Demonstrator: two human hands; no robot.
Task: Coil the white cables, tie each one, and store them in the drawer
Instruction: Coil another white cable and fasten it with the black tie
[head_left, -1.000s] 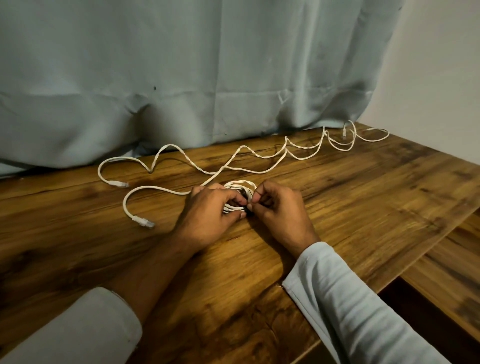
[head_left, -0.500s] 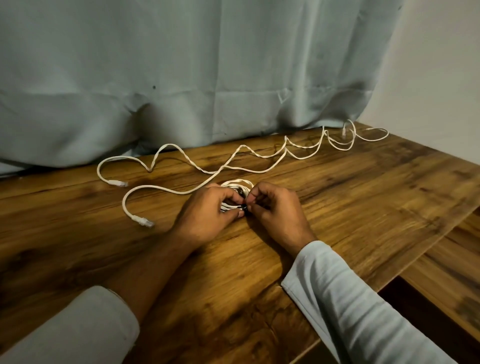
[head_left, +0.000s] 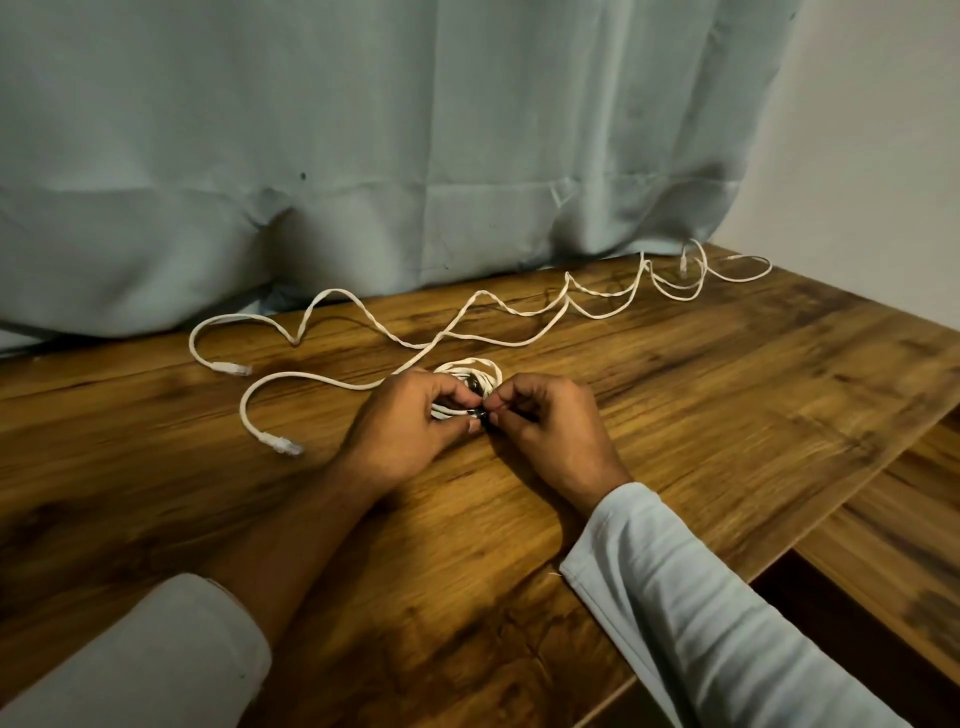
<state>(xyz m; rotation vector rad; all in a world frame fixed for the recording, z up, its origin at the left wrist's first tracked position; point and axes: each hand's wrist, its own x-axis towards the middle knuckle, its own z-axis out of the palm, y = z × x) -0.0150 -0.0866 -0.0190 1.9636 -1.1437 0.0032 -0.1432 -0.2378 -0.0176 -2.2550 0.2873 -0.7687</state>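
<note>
Coiled white cable, one coil, lies flat mid-desk; left grip curls round it, right grip pinches its black tie. Two loose white cables stretch left-to-right behind.

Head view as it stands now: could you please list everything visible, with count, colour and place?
Coiled white cable: one, white, on the table between the hands.
Small black tie: one, black, at the coil's near edge.
Loose white cables: number unclear where they twist together, white, strewn across the far side; three plug ends show.
Brown wooden table: one, brown, under everything.
Pale blue-grey curtain: one, behind the table.
White wall: one, upper right.
Lower wooden surface: one, brown, right.
Left hand: fingers grip the coil.
Right hand: fingers pinch the tie.
</note>
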